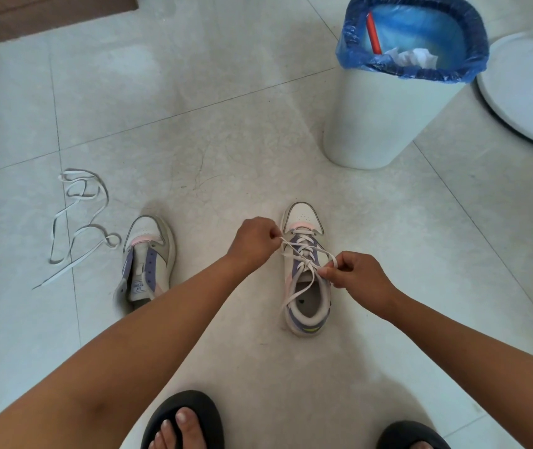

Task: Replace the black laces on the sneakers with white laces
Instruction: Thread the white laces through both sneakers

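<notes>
Both hands pinch the white lace [304,254] threaded in the right shoe [305,270]: left hand [254,243] left of its toe, right hand [356,275] beside its collar.

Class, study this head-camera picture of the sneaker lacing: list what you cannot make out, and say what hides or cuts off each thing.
- Lace ends: hidden inside the left hand and right hand pinching the white lace.
- Tongue label on the unlaced sneaker: too small to read.
- Bin contents: partly hidden by its blue liner.
- Round white object: cut off by the right edge.
- Slippers: cut off by the bottom edge.
</notes>
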The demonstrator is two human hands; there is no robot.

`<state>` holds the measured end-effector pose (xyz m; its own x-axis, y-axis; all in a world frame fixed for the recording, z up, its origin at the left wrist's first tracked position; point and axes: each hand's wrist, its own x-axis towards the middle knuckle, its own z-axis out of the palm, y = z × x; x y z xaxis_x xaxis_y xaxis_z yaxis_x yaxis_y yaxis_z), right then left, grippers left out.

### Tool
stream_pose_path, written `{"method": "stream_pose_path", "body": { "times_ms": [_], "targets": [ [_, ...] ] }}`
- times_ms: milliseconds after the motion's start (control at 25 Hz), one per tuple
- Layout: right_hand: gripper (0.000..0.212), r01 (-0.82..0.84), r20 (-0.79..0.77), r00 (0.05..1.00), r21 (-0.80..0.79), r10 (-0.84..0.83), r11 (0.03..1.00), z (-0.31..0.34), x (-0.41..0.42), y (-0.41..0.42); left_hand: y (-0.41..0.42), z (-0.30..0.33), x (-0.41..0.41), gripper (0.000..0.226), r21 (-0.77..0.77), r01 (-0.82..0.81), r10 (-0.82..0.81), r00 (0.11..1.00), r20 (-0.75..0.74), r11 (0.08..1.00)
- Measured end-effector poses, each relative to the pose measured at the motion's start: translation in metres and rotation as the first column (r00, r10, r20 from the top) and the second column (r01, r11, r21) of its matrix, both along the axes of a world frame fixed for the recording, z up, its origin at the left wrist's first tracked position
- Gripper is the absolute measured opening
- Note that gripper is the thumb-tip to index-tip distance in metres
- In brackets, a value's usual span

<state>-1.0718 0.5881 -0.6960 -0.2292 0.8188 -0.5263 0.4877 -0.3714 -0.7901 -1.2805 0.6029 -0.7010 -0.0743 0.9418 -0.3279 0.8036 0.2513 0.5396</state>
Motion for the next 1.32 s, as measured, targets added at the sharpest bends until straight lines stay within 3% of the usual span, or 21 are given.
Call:
{"method": "stream_pose_path", "body": {
  "times_ms": [40,80,160,240,280,560,680,760,840,960,1040,1120,1200,1320],
  "targets": [
    [0.019,0.003,-0.007,1.0,-0.007,-0.003,1.0,0.0,0.0,0.0,0.0,0.0,0.002,0.011,-0.082,-0.178,0.189,0.97,0.153,0.981],
    [0.019,0.005,-0.016,1.0,-0.018,-0.006,1.0,0.001,0.001,0.0,0.0,-0.001,0.003,0.008,-0.125,-0.257,0.279,0.937,0.212,0.958],
    [0.019,0.015,-0.04,0.999,-0.045,-0.016,0.999,0.0,0.001,-0.001,0.003,-0.006,-0.005,0.01,-0.063,-0.09,0.089,0.996,-0.014,0.994],
    [0.019,0.027,-0.059,0.998,-0.065,-0.031,0.998,-0.002,0.003,-0.002,0.002,-0.009,-0.012,0.016,-0.076,0.14,-0.156,0.948,-0.277,0.987],
    [0.019,0.031,-0.064,0.997,-0.068,-0.035,0.997,-0.003,0.003,-0.003,0.001,-0.012,-0.017,0.017,-0.095,0.192,-0.213,0.918,-0.336,0.977],
    [0.023,0.072,-0.069,0.994,-0.106,-0.079,0.992,-0.008,0.014,-0.003,-0.004,-0.02,-0.028,0.015,-0.152,0.245,-0.287,0.868,-0.405,0.957],
    [0.018,0.166,-0.143,0.971,-0.177,-0.192,0.97,-0.006,0.008,0.001,-0.003,-0.014,-0.022,0.017,-0.055,0.136,-0.146,0.948,-0.282,0.989],
    [0.018,0.257,-0.316,0.874,-0.343,-0.369,0.903,-0.002,0.0,0.008,0.0,-0.002,-0.016,0.016,0.075,-0.033,0.037,0.998,-0.051,0.997],
    [0.021,0.268,-0.373,0.819,-0.424,-0.437,0.865,0.003,-0.013,0.013,0.006,0.015,-0.007,0.011,0.167,-0.159,0.128,0.976,0.178,0.973],
    [0.019,0.077,-0.15,0.983,-0.202,-0.108,0.976,0.01,-0.03,0.015,0.015,0.043,0.011,0.006,0.251,-0.143,0.046,0.933,0.358,0.957],
    [0.022,-0.088,-0.062,0.995,-0.126,0.081,0.988,0.016,-0.038,0.016,0.015,0.05,0.024,0.014,0.239,-0.074,-0.02,0.929,0.369,0.968],
    [0.024,-0.144,-0.071,0.988,-0.099,0.138,0.985,0.02,-0.043,0.016,0.014,0.049,0.031,0.036,0.081,0.024,-0.051,0.937,0.346,0.996],
    [0.036,-0.057,-0.092,0.995,-0.134,0.045,0.989,0.022,-0.044,0.017,0.009,0.046,0.03,0.054,-0.092,0.158,-0.129,0.957,0.26,0.983],
    [0.031,0.133,-0.15,0.97,-0.32,-0.189,0.938,0.016,-0.036,0.023,0.001,0.042,0.013,0.043,-0.06,0.259,-0.254,0.964,0.073,0.964]
  ]
}}
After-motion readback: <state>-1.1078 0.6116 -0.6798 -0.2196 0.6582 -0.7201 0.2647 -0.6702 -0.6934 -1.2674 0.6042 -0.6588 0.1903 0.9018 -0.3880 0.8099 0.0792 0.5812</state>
